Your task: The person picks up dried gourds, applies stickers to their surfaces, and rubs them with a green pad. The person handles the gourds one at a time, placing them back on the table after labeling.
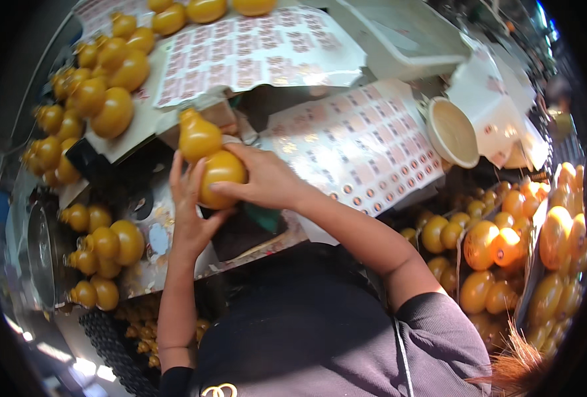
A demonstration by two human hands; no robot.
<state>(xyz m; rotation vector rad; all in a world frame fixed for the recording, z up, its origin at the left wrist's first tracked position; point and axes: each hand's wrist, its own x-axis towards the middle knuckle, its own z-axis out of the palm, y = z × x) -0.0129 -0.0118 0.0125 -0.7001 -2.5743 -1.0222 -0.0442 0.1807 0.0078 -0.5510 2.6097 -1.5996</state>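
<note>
Between my two hands is a glossy amber gourd [223, 173], its narrower top bulb tilted up and to the left. My left hand [189, 205] wraps the lower bulb from the left and below, fingers pointing up. From the right, my right hand [265, 177] grips the same bulb, with the thumb across its front. Just beyond lies a sheet of printed stickers [346, 142] with rows of small rectangles and round dark ones. A second sticker sheet [260, 49] lies farther back. The palm sides of both hands are hidden.
Several amber gourds [113, 111] cluster at the far left, and more gourds [104, 243] lie at the near left. A round cream bowl [452, 132] stands right of the sheets, near a pale plastic tray [406, 40]. Bags of gourds [498, 248] fill the right side.
</note>
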